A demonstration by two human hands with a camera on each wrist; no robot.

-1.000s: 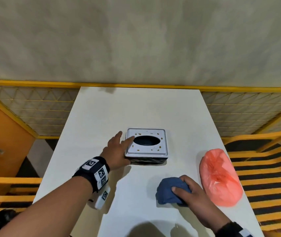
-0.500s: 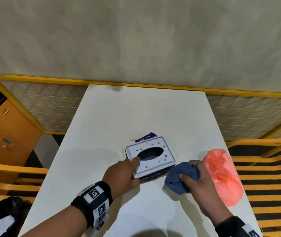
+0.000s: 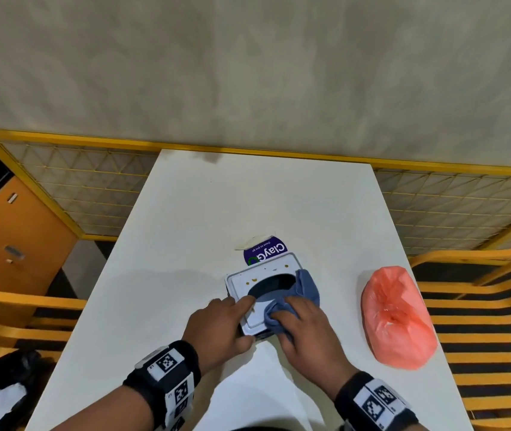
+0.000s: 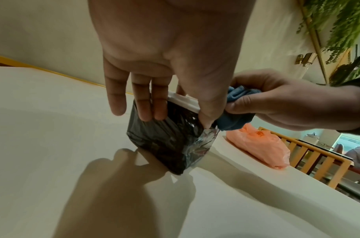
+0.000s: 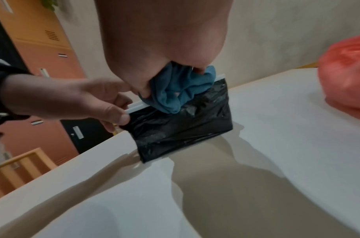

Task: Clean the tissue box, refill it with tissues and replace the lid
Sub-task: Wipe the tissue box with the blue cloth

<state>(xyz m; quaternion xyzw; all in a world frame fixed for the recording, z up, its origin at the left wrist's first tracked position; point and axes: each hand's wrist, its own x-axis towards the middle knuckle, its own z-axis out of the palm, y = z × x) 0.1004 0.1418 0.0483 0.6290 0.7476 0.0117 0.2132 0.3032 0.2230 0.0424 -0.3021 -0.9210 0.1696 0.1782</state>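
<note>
The tissue box [image 3: 249,283] stands near the table's front, turned askew. Its white lid with an oval opening carries yellowish spots, and its sides [image 4: 170,141] are wrapped in shiny black film. My left hand [image 3: 223,321] grips the box's near-left corner, fingers down the black side [image 4: 146,103] and thumb on the corner. With my right hand [image 3: 305,328] I hold a bunched blue cloth [image 3: 305,289] and press it on the lid's right part, over the near edge [image 5: 175,91]. The inside of the box is hidden.
A knotted pink plastic bag [image 3: 397,318] lies to the right of the box near the table's right edge. A purple round label [image 3: 266,251] lies flat just behind the box. The white table [image 3: 248,206] meets a yellow railing and wall; yellow chairs flank it.
My left hand has turned the box and drawn it nearer, uncovering the purple label. My right hand lifted the blue cloth off the table and brought it onto the lid.
</note>
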